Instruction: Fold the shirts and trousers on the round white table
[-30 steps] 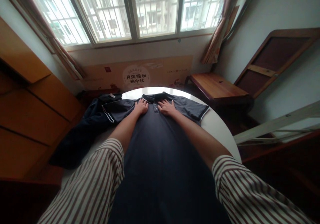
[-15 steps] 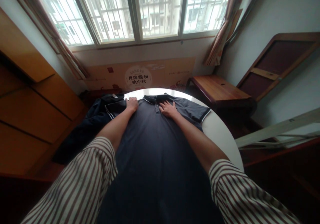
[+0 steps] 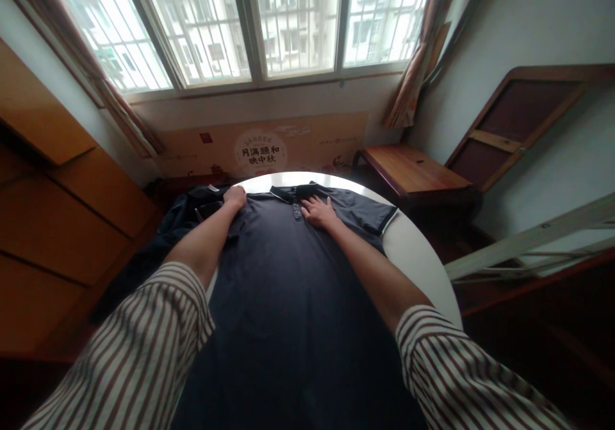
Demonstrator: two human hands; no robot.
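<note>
A dark grey polo shirt (image 3: 293,289) lies spread over a round white table (image 3: 418,257), its collar toward the window. At the shirt's left shoulder, my left hand (image 3: 234,197) is closed on the fabric, with its fingertips hidden from me. My right hand (image 3: 318,211) rests flat beside the button placket, just below the collar, fingers spread. The right sleeve, edged in white, lies out near the table rim. My left forearm covers part of the left sleeve.
Dark clothing (image 3: 168,225) is heaped at the table's left side. A wooden side table (image 3: 418,170) stands beyond on the right, and orange cabinets (image 3: 62,244) line the left. A pale beam (image 3: 528,238) slants in at the right.
My left hand has moved left along the shoulder, its fingers now curled tighter on the fabric. The right hand keeps its place by the placket. The whole view has shifted slightly.
</note>
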